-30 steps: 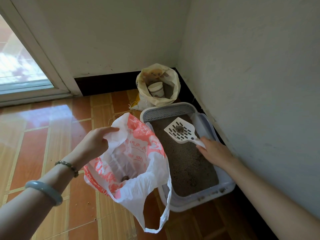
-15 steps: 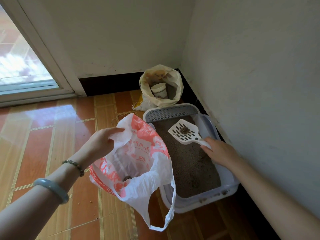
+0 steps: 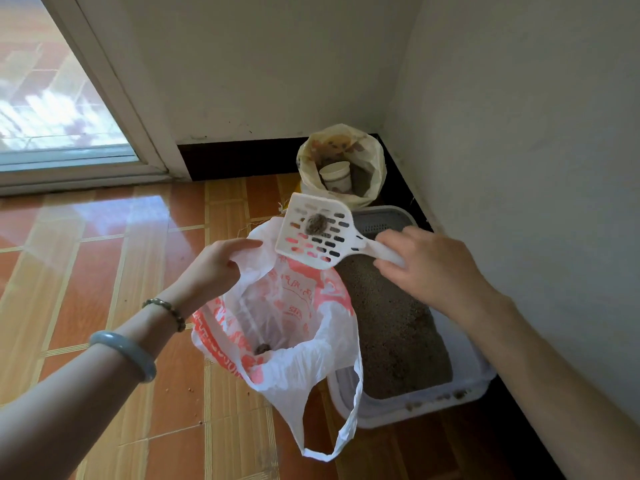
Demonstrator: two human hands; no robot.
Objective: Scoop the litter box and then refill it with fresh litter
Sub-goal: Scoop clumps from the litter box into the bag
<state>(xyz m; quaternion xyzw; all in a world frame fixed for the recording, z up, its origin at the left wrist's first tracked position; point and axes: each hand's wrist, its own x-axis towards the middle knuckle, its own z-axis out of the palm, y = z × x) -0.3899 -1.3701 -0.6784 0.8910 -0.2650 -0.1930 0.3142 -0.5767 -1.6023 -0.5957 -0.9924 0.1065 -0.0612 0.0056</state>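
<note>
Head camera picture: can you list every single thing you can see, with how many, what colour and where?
Scoop: one, white, held over the bag.
Clump: one, grey-brown, on the scoop.
Plastic bag: one, white and red, held open beside the box.
Litter box: one, pale grey, along the right wall.
Litter sack: one, yellowish, in the corner.
Cup: one, white, inside the sack.
Left hand: holds the bag's rim.
Right hand: holds the scoop's handle.
</note>
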